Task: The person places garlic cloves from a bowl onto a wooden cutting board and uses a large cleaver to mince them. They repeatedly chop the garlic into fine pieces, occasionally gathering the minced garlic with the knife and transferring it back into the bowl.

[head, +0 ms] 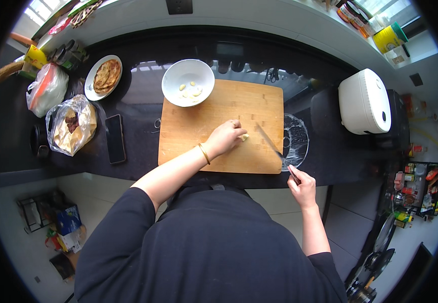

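My left hand (224,138), with a gold bangle at its wrist, is over the wooden cutting board (196,128). Its fingertips grip a small pale piece, apparently garlic (244,137), and partly hide it. In my right hand (302,187), just off the board's near right corner, is the handle of a kitchen knife (270,140). The blade slants up and left over the board, its tip a little right of the garlic and apart from it. A white bowl (169,81) overlaps the board's far left corner, with several peeled garlic cloves (196,92) in it.
Left of the board lie a smartphone (115,138), an open plastic bag of food (73,130) and a plate (89,85) of flatbreads (107,77). A clear round lid or dish (298,142) sits partly against the board's right edge. Farther right stands a white rice cooker (363,102).
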`<action>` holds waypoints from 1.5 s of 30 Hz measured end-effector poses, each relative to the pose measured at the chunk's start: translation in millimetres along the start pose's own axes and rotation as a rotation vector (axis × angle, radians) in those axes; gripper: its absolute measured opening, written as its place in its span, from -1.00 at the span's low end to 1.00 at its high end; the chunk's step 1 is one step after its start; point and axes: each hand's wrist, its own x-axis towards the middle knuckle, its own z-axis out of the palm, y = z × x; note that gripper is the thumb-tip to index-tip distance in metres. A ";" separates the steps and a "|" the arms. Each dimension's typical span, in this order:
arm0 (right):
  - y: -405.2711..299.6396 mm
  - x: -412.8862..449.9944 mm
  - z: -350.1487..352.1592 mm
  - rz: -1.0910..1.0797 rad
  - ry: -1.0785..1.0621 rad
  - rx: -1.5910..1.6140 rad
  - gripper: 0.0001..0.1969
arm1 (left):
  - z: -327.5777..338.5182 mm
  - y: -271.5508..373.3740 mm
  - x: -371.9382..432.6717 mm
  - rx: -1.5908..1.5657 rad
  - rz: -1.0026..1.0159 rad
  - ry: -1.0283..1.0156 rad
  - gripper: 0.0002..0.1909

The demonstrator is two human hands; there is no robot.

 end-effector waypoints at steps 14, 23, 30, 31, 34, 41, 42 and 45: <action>-0.4 11.7 18.0 0.561 -0.183 0.601 -0.80 | 40.9 17.7 10.0 0.614 0.122 -0.217 -0.91; 2.6 28.3 22.1 0.524 -0.348 0.601 -0.79 | -8.6 16.4 3.6 0.094 -0.457 0.102 -0.81; -34.4 34.3 45.6 0.386 -0.624 0.323 -0.78 | -17.3 2.9 -60.3 -0.343 -0.947 0.290 -0.85; -36.8 33.5 49.2 0.376 -0.619 0.300 -0.77 | -18.6 5.3 -60.9 -0.392 -0.953 0.346 -0.86; -37.3 28.4 57.6 0.383 -0.593 0.228 -0.76 | -20.2 0.6 -71.4 -0.557 -0.955 0.396 -0.88; -60.8 24.9 70.3 0.380 -0.490 0.181 -0.77 | -15.2 -15.1 -81.1 -0.843 -0.904 0.445 -0.88; -63.2 23.2 73.2 0.390 -0.481 0.208 -0.77 | -17.4 -15.8 -78.7 -0.701 -0.884 0.408 -0.89; -68.9 16.9 81.8 0.414 -0.459 0.271 -0.77 | -24.6 -12.2 -70.6 -0.489 -0.881 0.329 -0.90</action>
